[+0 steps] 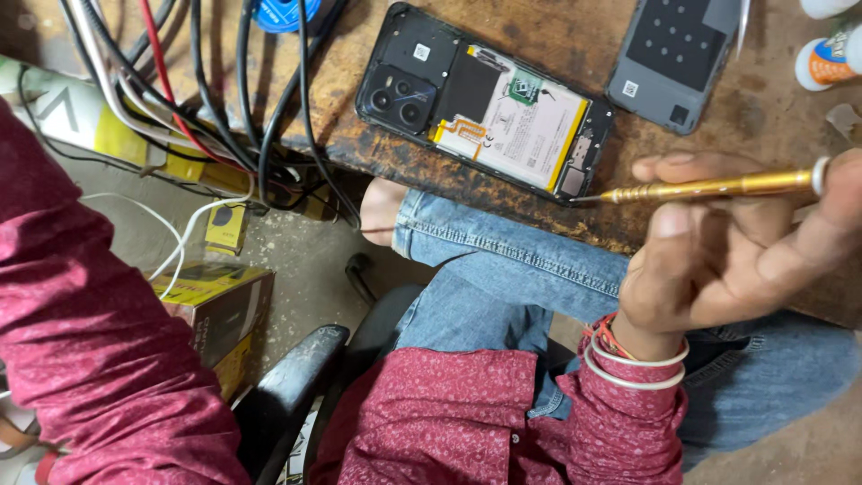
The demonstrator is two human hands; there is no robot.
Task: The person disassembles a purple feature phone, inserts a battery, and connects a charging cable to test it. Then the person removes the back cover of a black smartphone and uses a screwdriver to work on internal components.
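On the worn wooden bench edge, an opened smartphone [485, 103], lying face down, back cover already off, battery, camera module and orange flex cable bared. Touching its lower right corner, the tip of a gold precision screwdriver [709, 187], pinched between thumb and fingers of the right hand [727, 260], forefinger laid above the shaft, palm capping the swivel end. Judged from this: shell removal done, inner shield over the board seemingly in place, fastening at that corner under work, battery and board not yet lifted. Up and right of the phone, the detached grey back cover [672, 58], inner side up, well apart from the tool. Further right of the phone, small white bottles [831, 58] at the frame edge. Left of the phone, a tangle of black, white and red cables [206, 99] draped over the bench rim. Below the phone, denim-clad knees [503, 269] and a maroon patterned shirt. Far left and lower, a yellow cardboard box [220, 310] on the floor. Left arm only as a maroon sleeve [99, 341]; left hand out of sight, state impossible to tell.
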